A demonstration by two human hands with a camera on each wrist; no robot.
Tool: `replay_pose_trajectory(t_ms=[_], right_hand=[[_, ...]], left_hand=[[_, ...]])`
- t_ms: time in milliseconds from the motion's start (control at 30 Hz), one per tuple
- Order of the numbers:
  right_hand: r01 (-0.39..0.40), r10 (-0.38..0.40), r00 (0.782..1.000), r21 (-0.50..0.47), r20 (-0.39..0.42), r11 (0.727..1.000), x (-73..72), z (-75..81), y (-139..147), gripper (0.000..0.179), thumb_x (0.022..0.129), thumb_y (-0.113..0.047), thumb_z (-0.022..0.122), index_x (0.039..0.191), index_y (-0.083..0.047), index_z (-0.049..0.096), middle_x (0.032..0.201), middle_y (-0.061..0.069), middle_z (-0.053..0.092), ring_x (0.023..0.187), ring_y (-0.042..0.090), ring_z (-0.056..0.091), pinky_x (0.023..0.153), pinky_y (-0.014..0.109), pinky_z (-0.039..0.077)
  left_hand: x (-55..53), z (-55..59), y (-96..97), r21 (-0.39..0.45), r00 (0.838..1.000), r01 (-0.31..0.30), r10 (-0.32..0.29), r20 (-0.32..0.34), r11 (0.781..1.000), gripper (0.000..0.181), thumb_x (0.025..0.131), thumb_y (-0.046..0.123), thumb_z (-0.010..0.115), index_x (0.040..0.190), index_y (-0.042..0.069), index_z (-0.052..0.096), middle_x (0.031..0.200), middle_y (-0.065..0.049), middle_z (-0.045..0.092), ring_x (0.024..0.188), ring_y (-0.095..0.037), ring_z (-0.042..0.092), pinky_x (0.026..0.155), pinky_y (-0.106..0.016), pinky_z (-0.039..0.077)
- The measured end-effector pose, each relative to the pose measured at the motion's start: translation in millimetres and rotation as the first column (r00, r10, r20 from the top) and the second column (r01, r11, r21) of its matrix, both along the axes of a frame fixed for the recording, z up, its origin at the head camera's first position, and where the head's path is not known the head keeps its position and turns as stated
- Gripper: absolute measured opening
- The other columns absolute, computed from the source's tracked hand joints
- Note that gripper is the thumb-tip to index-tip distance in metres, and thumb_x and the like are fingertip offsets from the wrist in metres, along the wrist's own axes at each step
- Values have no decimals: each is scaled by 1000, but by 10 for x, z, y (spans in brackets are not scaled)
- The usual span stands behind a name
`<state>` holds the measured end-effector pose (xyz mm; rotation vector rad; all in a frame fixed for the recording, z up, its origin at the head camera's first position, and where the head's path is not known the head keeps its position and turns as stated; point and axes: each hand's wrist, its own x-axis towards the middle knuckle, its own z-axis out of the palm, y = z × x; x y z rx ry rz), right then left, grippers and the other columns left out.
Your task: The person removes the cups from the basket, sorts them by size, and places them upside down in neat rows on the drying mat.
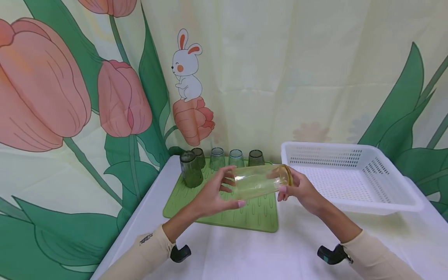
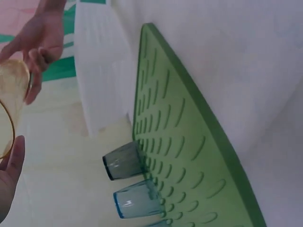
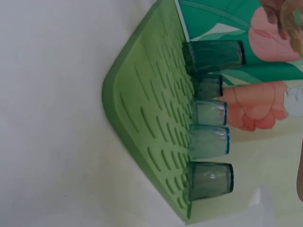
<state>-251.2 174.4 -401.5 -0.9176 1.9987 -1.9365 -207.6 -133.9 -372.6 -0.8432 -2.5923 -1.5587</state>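
A yellow, see-through drinking glass (image 1: 257, 181) lies sideways in the air above the green ridged drying mat (image 1: 245, 222). My right hand (image 1: 304, 192) grips its amber-ringed right end, thumb in front. At the left end, my left hand (image 1: 213, 196) holds the glass with fingers at the upper side and the thumb stretched below. In the left wrist view, the glass (image 2: 14, 82) is cut off by the edge. On the mat stand a tall dark green glass (image 1: 191, 171), a smaller dark one (image 1: 198, 157), two bluish glasses (image 1: 217, 157) and a grey-green glass (image 1: 256, 158).
To the right stands a white perforated plastic basket (image 1: 392, 208). A white cloth (image 1: 245, 256) covers the table. Behind hangs a curtain (image 1: 252, 77) printed with tulips and a rabbit, close to the back row of glasses.
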Motion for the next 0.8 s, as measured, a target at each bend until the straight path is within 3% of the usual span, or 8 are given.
replay_pose_trajectory(t_ms=[133,367,633,800], right_hand=[[21,-21,999,-7,24,1000,-21,45,-61,41,96,-9,58,136,-14,49,93,5,68,69,20,69,63,31,56],[13,-8,996,-53,93,998,-80,170,-260,46,97,-10,57,141,-13,43,83,0,69,68,14,71,62,25,55],[25,-19,991,-43,134,999,-223,345,-531,50,95,-6,59,141,-13,42,112,10,58,69,18,73,61,25,54],[48,-50,993,28,106,998,-330,428,-676,54,93,-9,65,142,-18,44,120,9,59,70,23,75,61,30,56]], left_hand=[[0,-99,-36,19,999,-1,0,52,1000,86,79,26,85,148,20,33,129,-4,54,115,-23,60,95,-41,55],[-12,-200,-128,78,995,1,-9,99,997,89,81,28,85,149,19,28,139,-8,51,119,-27,60,98,-49,53],[-35,-332,-369,-24,988,-46,49,146,999,93,84,44,81,154,25,23,144,-4,48,122,-21,60,98,-40,53],[-24,-495,-653,-106,980,-77,95,173,991,86,88,43,76,155,15,30,142,-11,53,120,-25,61,96,-44,52]])
